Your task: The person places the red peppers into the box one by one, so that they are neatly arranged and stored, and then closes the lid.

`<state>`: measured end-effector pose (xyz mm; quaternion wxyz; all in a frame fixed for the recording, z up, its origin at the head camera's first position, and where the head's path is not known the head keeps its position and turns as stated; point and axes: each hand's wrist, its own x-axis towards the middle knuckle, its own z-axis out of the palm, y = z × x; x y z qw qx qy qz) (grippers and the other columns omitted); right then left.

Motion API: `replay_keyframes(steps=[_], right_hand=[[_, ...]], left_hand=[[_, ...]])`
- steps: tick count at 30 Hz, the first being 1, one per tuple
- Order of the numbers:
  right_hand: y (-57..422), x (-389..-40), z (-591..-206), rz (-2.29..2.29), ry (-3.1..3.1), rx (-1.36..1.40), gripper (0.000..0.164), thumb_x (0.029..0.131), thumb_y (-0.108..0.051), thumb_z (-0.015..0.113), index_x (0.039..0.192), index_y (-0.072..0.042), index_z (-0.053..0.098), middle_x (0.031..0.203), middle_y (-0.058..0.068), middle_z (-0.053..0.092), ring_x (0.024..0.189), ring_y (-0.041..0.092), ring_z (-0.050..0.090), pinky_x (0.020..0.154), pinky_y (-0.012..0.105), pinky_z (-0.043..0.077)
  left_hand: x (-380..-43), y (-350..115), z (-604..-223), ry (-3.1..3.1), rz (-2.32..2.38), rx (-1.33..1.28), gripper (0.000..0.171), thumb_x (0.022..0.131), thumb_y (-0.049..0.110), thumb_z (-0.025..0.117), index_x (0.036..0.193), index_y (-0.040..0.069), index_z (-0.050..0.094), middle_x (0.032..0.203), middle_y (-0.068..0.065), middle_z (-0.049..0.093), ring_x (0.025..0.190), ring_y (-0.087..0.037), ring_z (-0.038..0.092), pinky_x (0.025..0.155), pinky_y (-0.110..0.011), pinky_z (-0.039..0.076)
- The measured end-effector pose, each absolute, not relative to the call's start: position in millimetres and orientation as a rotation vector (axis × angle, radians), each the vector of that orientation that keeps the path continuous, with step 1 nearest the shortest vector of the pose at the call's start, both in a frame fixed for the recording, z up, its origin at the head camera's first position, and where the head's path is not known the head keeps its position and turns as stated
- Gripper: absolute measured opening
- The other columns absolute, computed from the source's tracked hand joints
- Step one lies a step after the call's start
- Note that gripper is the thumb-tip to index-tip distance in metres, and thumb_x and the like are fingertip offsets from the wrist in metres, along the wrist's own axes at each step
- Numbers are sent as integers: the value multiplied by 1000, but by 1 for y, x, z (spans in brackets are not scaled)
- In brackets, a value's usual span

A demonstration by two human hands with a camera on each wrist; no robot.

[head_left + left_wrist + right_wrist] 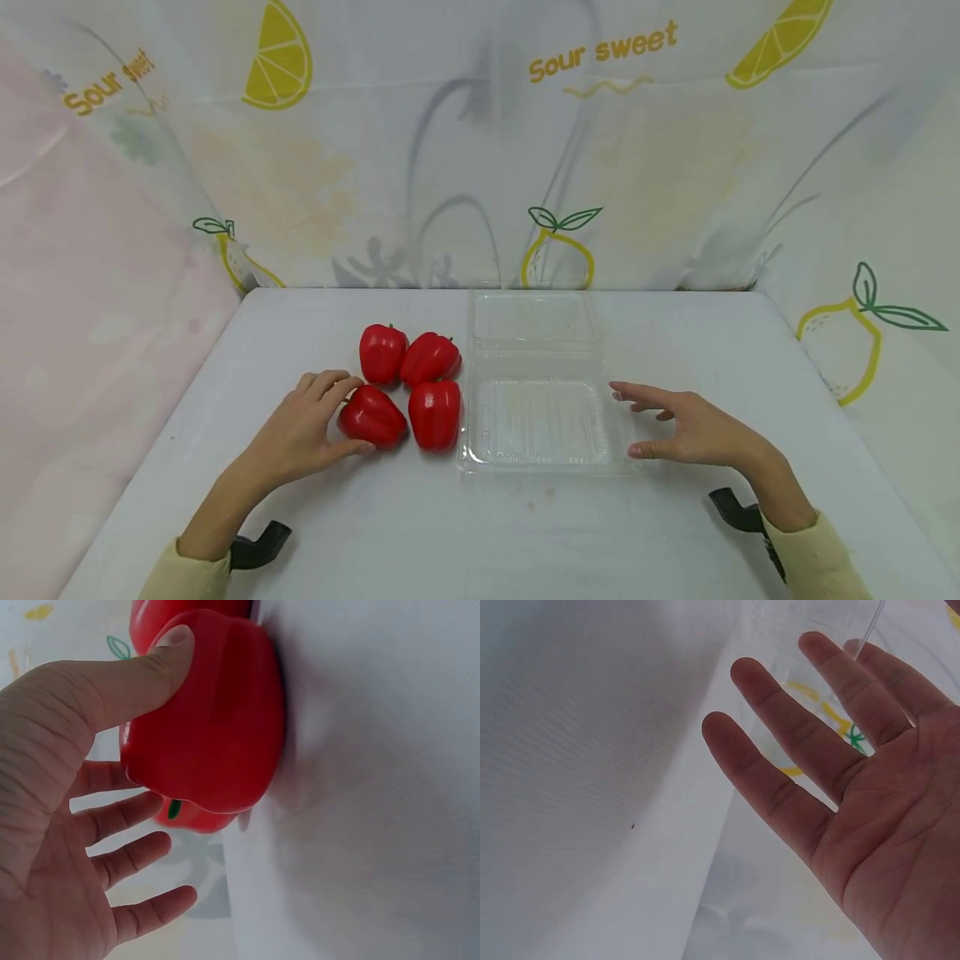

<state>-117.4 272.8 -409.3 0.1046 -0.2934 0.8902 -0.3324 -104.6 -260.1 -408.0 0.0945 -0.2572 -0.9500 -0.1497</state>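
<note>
In the head view my left hand (309,425) is around the left side of the nearest-left red bell pepper (372,417). Its thumb lies along the near side and its index fingertip is at the far side. The left wrist view shows the thumb (142,686) overlapping that bell pepper (217,727), while the other fingers spread loosely beside its green stem. My right hand (693,427), fingers extended and holding nothing, hovers by the right edge of a clear plastic clamshell box (540,367). The box lies unfolded, lid part towards the back.
Beside the first pepper sit another bell pepper (436,417) on its right and two more behind, one upright (383,354) and one tilted (431,360). All rest on a white table (525,533). A lemon-printed cloth (450,150) hangs behind.
</note>
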Motion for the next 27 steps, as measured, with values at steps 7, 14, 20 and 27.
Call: replay_keyframes(steps=[7, 14, 20, 27], right_hand=[[273, -118, -410, -990, 2609, -855, 81, 83, -45, 78, 149, -13, 43, 137, 5, 58, 115, 24, 62, 88, 49, 52], [273, -118, -411, -978, 2621, -866, 81, 83, -46, 77, 149, -13, 44, 137, 6, 58, 113, 23, 62, 86, 47, 53], [273, -118, -411, -985, 2596, -843, 82, 83, -46, 77, 150, -13, 42, 140, 8, 55, 113, 23, 63, 88, 49, 53], [272, -120, -410, -992, 2572, -835, 84, 83, -47, 77, 150, -11, 41, 143, 11, 51, 116, 28, 62, 88, 49, 53]], left_hand=[[-102, -258, -412, -2932, -603, -692, 83, 68, 36, 91, 133, 5, 48, 120, -10, 61, 108, -29, 59, 85, -48, 54], [-101, -257, -409, -2988, -694, -662, 83, 73, 35, 88, 137, 7, 43, 125, -9, 57, 107, -24, 59, 80, -44, 57], [-100, -258, -408, -2982, -711, -722, 82, 76, 33, 85, 143, 10, 44, 131, -8, 52, 111, -24, 58, 81, -44, 57], [-97, -260, -406, -2970, -722, -730, 79, 74, 25, 86, 140, 8, 46, 131, -9, 52, 113, -26, 57, 82, -44, 57]])
